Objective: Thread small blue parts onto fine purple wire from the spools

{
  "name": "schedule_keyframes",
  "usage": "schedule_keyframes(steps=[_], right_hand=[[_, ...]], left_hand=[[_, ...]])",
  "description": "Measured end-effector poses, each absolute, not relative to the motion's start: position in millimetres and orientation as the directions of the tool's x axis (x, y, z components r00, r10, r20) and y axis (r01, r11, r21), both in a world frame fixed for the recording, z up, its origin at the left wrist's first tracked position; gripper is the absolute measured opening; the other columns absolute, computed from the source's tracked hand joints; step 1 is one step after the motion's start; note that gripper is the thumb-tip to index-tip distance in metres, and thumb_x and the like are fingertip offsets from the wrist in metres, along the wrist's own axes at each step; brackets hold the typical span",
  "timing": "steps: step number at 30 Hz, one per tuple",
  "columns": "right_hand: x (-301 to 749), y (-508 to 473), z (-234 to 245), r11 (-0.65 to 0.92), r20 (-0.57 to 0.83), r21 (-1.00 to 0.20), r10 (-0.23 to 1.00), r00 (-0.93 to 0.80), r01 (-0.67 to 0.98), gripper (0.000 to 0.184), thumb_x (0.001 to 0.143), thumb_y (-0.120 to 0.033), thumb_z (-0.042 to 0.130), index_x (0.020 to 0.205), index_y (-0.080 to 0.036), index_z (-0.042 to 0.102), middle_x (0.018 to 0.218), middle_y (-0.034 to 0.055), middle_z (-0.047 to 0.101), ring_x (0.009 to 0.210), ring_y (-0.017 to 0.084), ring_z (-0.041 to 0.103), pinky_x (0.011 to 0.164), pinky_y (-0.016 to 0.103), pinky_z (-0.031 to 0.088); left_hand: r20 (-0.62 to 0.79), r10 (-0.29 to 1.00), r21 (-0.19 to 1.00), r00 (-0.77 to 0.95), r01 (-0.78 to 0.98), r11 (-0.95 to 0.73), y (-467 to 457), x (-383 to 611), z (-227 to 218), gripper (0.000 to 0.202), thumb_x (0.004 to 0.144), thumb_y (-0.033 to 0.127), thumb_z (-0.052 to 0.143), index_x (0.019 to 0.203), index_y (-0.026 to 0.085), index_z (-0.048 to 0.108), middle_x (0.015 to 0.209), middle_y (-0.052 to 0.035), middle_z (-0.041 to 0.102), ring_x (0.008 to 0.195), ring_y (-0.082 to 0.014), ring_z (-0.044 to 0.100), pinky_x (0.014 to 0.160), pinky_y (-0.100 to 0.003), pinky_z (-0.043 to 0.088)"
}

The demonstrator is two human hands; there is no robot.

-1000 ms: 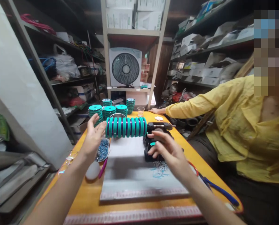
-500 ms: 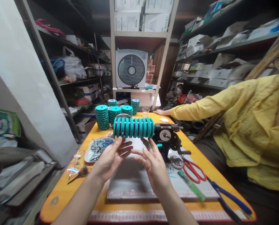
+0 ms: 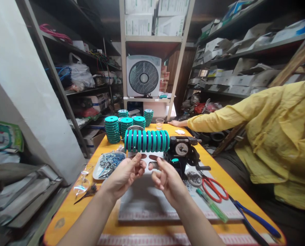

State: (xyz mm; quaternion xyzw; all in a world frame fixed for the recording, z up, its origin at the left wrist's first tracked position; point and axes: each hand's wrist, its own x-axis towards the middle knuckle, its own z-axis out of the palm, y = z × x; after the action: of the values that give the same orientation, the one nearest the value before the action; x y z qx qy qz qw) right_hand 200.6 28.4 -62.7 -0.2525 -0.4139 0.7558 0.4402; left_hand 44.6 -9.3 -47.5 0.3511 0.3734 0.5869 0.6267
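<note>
A row of green-rimmed spools wound with dark purple wire (image 3: pixel 146 140) sits on the shaft of a black hand-cranked winding machine (image 3: pixel 182 150) with a round dial. Just below the spools' left end is my left hand (image 3: pixel 128 172), its fingers curled in and the thumb laid against them. Facing it across a small gap, my right hand (image 3: pixel 168 176) is likewise curled, thumb near the index finger, with a ring on one finger. Neither hand visibly touches the spools. Anything thin between the fingertips is too small to make out.
Stacked green spools (image 3: pixel 112 130) stand at the table's back left. A white tray of small metal parts (image 3: pixel 109 165) lies left. Right are red-handled scissors (image 3: pixel 215 189), a green screwdriver (image 3: pixel 212 205) and blue-handled pliers (image 3: pixel 257 218). A person in a yellow shirt rests a hand (image 3: pixel 178 123) on the table.
Both hands have gone from spread, stretched fingers under the spools to curled fingers with the thumbs drawn in. The view has shifted very slightly.
</note>
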Motion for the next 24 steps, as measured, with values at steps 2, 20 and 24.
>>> schedule_keyframes(steps=[2, 20, 24], right_hand=[[198, 32, -61, -0.273, -0.026, -0.862, 0.865, -0.501, -0.426, 0.046, 0.073, -0.056, 0.082, 0.091, -0.020, 0.059, 0.080, -0.0031, 0.060, 0.043, 0.002, 0.038, 0.036, 0.015, 0.016], [218, 12, -70, -0.192, 0.012, -0.941, 0.803, -0.596, -0.278, 0.059, 0.077, -0.072, 0.070, 0.069, -0.020, 0.044, 0.061, -0.0074, 0.045, 0.041, 0.000, 0.018, 0.040, 0.017, 0.010], [228, -10, -82, -0.225, -0.031, -0.949, 0.763, -0.646, -0.220, 0.056, 0.083, -0.072, 0.064, 0.071, -0.021, 0.044, 0.061, -0.0074, 0.044, 0.040, 0.001, 0.019, 0.038, 0.017, 0.011]], left_hand=[[-0.027, 0.998, 0.898, 0.050, -0.439, 0.046, -8, 46, -48, 0.049, 0.076, 0.058, 0.079, 0.093, 0.013, 0.070, 0.064, 0.0022, 0.056, 0.059, -0.0097, 0.045, 0.060, -0.023, 0.036], [0.180, 0.978, 0.953, -0.106, -0.229, -0.200, -33, 72, -66, 0.050, 0.082, 0.062, 0.069, 0.061, 0.019, 0.056, 0.072, -0.0017, 0.057, 0.074, -0.0179, 0.049, 0.076, -0.028, 0.038], [0.153, 0.986, 0.925, -0.070, -0.341, -0.168, -48, 87, -79, 0.046, 0.091, 0.057, 0.061, 0.065, 0.020, 0.055, 0.102, -0.0081, 0.069, 0.090, -0.0205, 0.058, 0.091, -0.031, 0.042]])
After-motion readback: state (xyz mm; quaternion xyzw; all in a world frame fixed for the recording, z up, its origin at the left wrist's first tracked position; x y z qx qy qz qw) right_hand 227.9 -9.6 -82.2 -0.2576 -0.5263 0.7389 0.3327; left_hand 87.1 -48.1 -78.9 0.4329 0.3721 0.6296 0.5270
